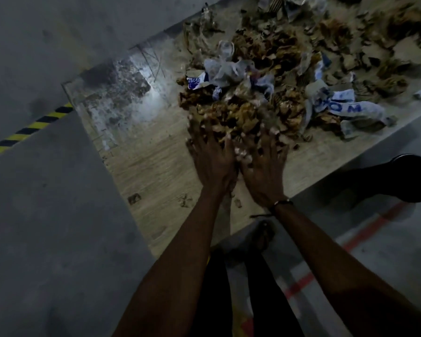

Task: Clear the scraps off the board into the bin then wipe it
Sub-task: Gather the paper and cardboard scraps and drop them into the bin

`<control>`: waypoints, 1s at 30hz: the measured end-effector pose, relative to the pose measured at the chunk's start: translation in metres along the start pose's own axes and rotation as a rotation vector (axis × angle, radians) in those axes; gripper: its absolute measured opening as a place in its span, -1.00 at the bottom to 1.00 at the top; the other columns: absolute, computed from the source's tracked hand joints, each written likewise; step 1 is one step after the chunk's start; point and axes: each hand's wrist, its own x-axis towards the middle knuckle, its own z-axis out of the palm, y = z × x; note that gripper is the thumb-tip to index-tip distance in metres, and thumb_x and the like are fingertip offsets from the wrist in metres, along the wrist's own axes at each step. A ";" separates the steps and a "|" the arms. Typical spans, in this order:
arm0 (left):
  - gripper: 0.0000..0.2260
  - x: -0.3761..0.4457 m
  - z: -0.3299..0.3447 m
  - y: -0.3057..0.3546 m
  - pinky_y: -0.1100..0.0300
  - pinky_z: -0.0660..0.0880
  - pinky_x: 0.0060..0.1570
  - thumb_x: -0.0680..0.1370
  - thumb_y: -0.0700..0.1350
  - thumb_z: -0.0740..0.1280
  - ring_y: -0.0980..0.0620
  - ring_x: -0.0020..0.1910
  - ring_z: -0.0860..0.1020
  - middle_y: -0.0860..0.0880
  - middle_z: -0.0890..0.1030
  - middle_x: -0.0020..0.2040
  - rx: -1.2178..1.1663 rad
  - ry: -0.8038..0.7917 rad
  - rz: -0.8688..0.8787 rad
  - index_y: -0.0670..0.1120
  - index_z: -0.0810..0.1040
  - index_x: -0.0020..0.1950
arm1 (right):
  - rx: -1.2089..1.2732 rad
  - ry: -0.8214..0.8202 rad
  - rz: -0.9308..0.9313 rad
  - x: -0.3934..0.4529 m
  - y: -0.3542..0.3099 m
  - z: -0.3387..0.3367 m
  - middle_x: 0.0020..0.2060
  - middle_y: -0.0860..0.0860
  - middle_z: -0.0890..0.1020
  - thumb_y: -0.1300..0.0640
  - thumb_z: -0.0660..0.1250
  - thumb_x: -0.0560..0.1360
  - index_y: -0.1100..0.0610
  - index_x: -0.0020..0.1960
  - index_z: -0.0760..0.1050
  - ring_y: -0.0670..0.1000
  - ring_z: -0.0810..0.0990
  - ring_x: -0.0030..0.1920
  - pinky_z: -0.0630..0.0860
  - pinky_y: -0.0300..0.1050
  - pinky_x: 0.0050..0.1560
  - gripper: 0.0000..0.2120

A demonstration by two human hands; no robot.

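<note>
My left hand (212,164) and my right hand (263,169) lie side by side, almost touching, on the near edge of a heap of scraps (248,113). The fingers of both are spread and reach forward into the heap, palms down; the fingertips are blurred among the bits, so I cannot tell how far they curl round anything. A dark band (281,203) sits on my right wrist.

The scraps are mostly brown torn cardboard and crumpled paper, mixed with clear plastic film and white wrappers with blue print (343,105). They lie on the board (156,166), a pale wood-grain slab that runs away from me to the upper right. The heap covers the far and right part of it; the near left part is bare except for a few small bits (185,200) close to my wrists. A pale, worn patch with dark stains (117,93) marks the left corner of the board.

A grey floor (46,215) lies around the board, with a yellow-and-black striped tape (29,128) on the left and a red line (345,249) on the right. A round black object (411,181) sits just beside the board's right edge. My sandalled foot (261,235) shows below the near edge of the board.
</note>
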 end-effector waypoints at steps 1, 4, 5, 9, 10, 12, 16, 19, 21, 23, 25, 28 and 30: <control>-0.34 0.007 0.002 0.007 -0.16 -0.01 0.63 0.69 0.21 0.16 -0.13 0.69 -0.06 -0.16 -0.04 0.71 -0.026 0.000 0.003 -0.03 0.05 0.71 | 0.008 0.011 0.008 0.010 0.008 -0.005 0.70 0.09 -0.03 -0.27 0.03 0.70 -0.15 0.69 0.03 0.17 -0.09 0.69 -0.04 0.46 0.56 -0.40; -0.34 0.009 -0.007 0.012 -0.21 -0.05 0.63 0.70 0.20 0.14 -0.12 0.69 -0.08 -0.14 -0.04 0.71 -0.115 0.031 -0.006 -0.06 0.06 0.70 | 0.058 0.055 0.025 0.026 0.018 -0.021 0.70 0.04 -0.02 -0.25 0.14 0.70 -0.17 0.68 0.08 0.13 -0.10 0.69 -0.03 0.40 0.59 -0.40; -0.35 0.002 -0.015 0.008 -0.22 -0.07 0.62 0.70 0.20 0.14 -0.12 0.69 -0.08 -0.13 -0.04 0.71 -0.128 0.050 -0.008 -0.07 0.06 0.70 | 0.085 0.070 0.028 0.023 0.017 -0.027 0.70 0.02 -0.02 -0.24 0.16 0.70 -0.15 0.67 0.10 0.11 -0.11 0.69 -0.06 0.38 0.60 -0.40; -0.37 -0.057 -0.048 -0.031 -0.25 -0.09 0.62 0.71 0.16 0.11 -0.08 0.69 -0.12 -0.11 -0.09 0.71 -0.017 0.101 -0.123 -0.05 0.01 0.71 | 0.123 0.034 0.015 -0.027 -0.003 -0.028 0.70 0.04 -0.07 -0.20 0.20 0.67 -0.09 0.68 0.08 0.09 -0.14 0.69 -0.10 0.40 0.60 -0.35; -0.37 -0.076 -0.054 -0.041 -0.25 -0.08 0.62 0.72 0.13 0.12 -0.07 0.69 -0.14 -0.10 -0.11 0.71 0.025 0.106 -0.189 -0.04 -0.02 0.71 | 0.117 -0.001 -0.003 -0.046 -0.008 -0.022 0.70 0.04 -0.07 -0.22 0.22 0.65 -0.10 0.68 0.07 0.11 -0.13 0.69 -0.07 0.42 0.59 -0.32; -0.34 -0.108 -0.058 -0.055 -0.27 -0.06 0.61 0.72 0.13 0.14 -0.06 0.69 -0.18 -0.08 -0.16 0.71 0.087 0.070 -0.289 -0.04 -0.08 0.71 | 0.061 -0.079 -0.073 -0.081 -0.014 -0.008 0.70 0.05 -0.06 -0.28 0.26 0.60 -0.11 0.68 0.09 0.14 -0.09 0.69 0.01 0.46 0.55 -0.26; -0.25 -0.117 -0.038 -0.046 -0.23 -0.05 0.62 0.68 0.20 0.15 -0.12 0.68 -0.20 -0.13 -0.17 0.71 0.193 -0.024 -0.220 -0.10 -0.11 0.71 | -0.035 -0.147 -0.176 -0.091 -0.005 0.006 0.70 0.05 -0.05 -0.37 0.23 0.59 -0.13 0.68 0.06 0.15 -0.09 0.69 0.02 0.43 0.56 -0.23; -0.24 -0.085 -0.015 -0.019 -0.16 -0.08 0.64 0.69 0.26 0.12 -0.13 0.68 -0.20 -0.16 -0.15 0.70 0.164 -0.023 -0.139 -0.13 -0.10 0.70 | -0.023 -0.111 -0.180 -0.058 0.012 0.000 0.70 0.08 -0.06 -0.34 0.19 0.62 -0.10 0.69 0.04 0.14 -0.13 0.69 -0.07 0.37 0.60 -0.25; -0.21 -0.058 0.000 -0.004 -0.17 -0.07 0.63 0.68 0.28 0.14 -0.15 0.69 -0.17 -0.19 -0.12 0.70 0.135 0.000 -0.109 -0.15 -0.10 0.70 | -0.021 -0.076 -0.154 -0.029 0.030 -0.008 0.70 0.10 -0.07 -0.36 0.15 0.63 -0.08 0.70 -0.01 0.15 -0.14 0.69 -0.11 0.33 0.61 -0.24; -0.20 -0.036 0.009 0.007 -0.20 -0.06 0.63 0.68 0.27 0.15 -0.16 0.69 -0.14 -0.19 -0.11 0.70 0.098 0.015 -0.092 -0.16 -0.11 0.70 | -0.030 -0.039 -0.115 -0.004 0.046 -0.016 0.70 0.11 -0.07 -0.37 0.13 0.64 -0.07 0.70 -0.02 0.16 -0.14 0.69 -0.08 0.34 0.62 -0.23; -0.20 -0.025 0.011 0.013 -0.22 -0.03 0.62 0.68 0.27 0.16 -0.16 0.69 -0.12 -0.19 -0.09 0.70 0.065 0.036 -0.083 -0.16 -0.10 0.70 | -0.007 -0.009 -0.089 0.014 0.055 -0.027 0.70 0.10 -0.08 -0.37 0.15 0.64 -0.06 0.70 -0.02 0.14 -0.14 0.69 -0.03 0.33 0.61 -0.22; -0.23 -0.028 0.000 0.009 -0.21 -0.06 0.63 0.69 0.21 0.20 -0.14 0.69 -0.14 -0.17 -0.12 0.71 -0.003 0.060 -0.056 -0.15 -0.07 0.70 | 0.075 0.074 -0.088 0.020 0.062 -0.046 0.69 0.11 -0.03 -0.28 0.29 0.63 0.00 0.70 0.04 0.14 -0.09 0.69 -0.03 0.28 0.63 -0.20; -0.28 -0.039 -0.011 0.001 -0.18 -0.10 0.64 0.70 0.15 0.22 -0.10 0.69 -0.16 -0.14 -0.13 0.71 -0.052 0.082 -0.043 -0.13 -0.05 0.71 | 0.105 0.136 -0.046 0.010 0.066 -0.055 0.69 0.14 0.02 -0.22 0.37 0.60 0.04 0.69 0.08 0.16 -0.04 0.69 0.02 0.29 0.62 -0.18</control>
